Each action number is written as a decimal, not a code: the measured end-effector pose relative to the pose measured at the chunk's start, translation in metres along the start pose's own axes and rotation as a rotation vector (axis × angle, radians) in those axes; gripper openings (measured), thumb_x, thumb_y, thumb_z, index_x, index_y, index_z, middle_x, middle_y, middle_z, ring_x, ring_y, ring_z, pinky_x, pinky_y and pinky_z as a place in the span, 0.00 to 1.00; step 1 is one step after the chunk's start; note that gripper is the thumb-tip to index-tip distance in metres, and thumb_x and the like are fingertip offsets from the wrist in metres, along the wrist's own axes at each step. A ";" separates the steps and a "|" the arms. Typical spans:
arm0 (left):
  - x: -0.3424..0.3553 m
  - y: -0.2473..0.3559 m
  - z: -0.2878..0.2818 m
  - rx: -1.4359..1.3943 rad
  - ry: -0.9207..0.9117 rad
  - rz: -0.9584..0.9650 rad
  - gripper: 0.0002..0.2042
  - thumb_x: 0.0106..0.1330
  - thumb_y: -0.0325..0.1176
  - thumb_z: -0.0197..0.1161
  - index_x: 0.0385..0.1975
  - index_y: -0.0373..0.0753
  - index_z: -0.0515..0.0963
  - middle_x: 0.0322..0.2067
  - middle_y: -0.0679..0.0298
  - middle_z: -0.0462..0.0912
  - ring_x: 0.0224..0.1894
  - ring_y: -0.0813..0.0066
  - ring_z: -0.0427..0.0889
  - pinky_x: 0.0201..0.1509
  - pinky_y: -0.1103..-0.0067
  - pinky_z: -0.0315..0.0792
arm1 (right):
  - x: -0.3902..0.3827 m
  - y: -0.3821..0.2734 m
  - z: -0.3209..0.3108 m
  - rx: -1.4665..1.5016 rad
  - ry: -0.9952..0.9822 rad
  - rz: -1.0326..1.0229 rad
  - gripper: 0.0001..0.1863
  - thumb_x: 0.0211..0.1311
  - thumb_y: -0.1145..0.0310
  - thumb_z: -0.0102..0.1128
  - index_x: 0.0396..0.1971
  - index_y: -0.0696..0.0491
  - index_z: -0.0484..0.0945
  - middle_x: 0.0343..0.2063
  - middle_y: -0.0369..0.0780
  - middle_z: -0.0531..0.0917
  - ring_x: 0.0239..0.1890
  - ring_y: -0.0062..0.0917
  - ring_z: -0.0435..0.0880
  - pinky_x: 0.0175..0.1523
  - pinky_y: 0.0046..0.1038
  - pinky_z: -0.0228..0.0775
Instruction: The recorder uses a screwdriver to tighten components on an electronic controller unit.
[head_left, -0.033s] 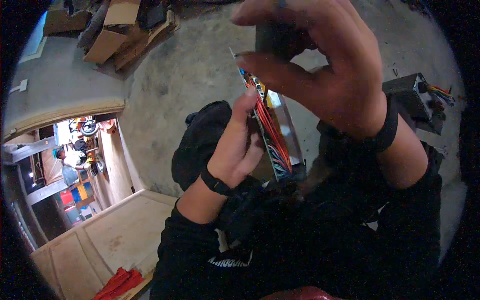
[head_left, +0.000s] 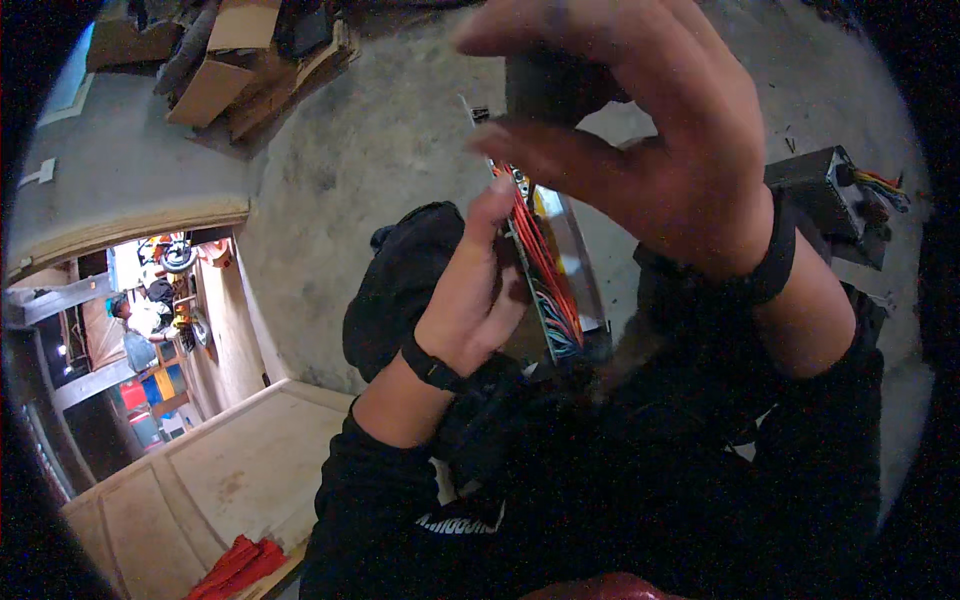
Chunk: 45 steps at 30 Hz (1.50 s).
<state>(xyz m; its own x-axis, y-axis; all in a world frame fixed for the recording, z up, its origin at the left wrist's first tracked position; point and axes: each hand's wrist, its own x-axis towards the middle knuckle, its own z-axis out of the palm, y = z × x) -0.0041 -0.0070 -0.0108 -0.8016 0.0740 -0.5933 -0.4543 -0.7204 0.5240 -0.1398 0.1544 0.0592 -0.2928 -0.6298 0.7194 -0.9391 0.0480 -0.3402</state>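
My left hand (head_left: 470,285) grips the near-left edge of an opened metal power supply unit (head_left: 548,275), thumb on top and fingers partly hidden. Orange-red wires run along the unit, with bluish and grey ones bunched at its near end and a yellow part further up. Above its far end is my right hand (head_left: 680,150), raised with fingers curved and thumb stretched toward the unit's upper edge. Between that thumb and the fingers sits a dark blocky thing (head_left: 555,88), too shaded to name. Whether the thumb tip touches the unit, I cannot tell.
On the floor to the right stands another metal power supply (head_left: 820,190) with coloured wires. Cardboard boxes (head_left: 225,85) lie at the far left. A wooden panel (head_left: 230,460) bears a red cloth (head_left: 240,570). Through a doorway at left, a person (head_left: 145,315) appears near motorbikes.
My right hand has shifted slightly left, and its thumb sits a little lower. A small dark part at the unit's far end shows more fully. My left hand stays in place.
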 end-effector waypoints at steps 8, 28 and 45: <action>0.001 0.001 0.018 0.020 0.083 0.100 0.23 0.64 0.54 0.58 0.50 0.44 0.68 0.38 0.67 0.77 0.41 0.74 0.78 0.47 0.72 0.75 | 0.013 -0.007 0.002 0.220 0.016 0.140 0.28 0.60 0.76 0.55 0.61 0.57 0.62 0.54 0.51 0.70 0.56 0.40 0.72 0.58 0.35 0.70; -0.004 0.007 0.016 0.080 -0.011 0.058 0.25 0.64 0.54 0.56 0.54 0.43 0.68 0.44 0.66 0.79 0.47 0.71 0.79 0.53 0.71 0.74 | 0.027 -0.026 0.028 0.291 0.292 0.122 0.21 0.58 0.73 0.60 0.53 0.54 0.72 0.36 0.40 0.79 0.37 0.26 0.81 0.41 0.31 0.76; -0.002 -0.010 0.003 0.067 -0.045 0.069 0.27 0.63 0.59 0.52 0.51 0.44 0.72 0.44 0.63 0.80 0.45 0.66 0.80 0.49 0.62 0.76 | 0.012 0.001 0.017 0.451 0.195 -0.122 0.19 0.56 0.69 0.64 0.48 0.52 0.75 0.30 0.37 0.78 0.25 0.22 0.79 0.28 0.24 0.75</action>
<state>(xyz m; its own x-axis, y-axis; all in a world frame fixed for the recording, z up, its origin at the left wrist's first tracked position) 0.0013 0.0017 -0.0128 -0.8480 0.0574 -0.5269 -0.4208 -0.6774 0.6033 -0.1415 0.1337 0.0567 -0.2543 -0.4515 0.8552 -0.8099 -0.3838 -0.4435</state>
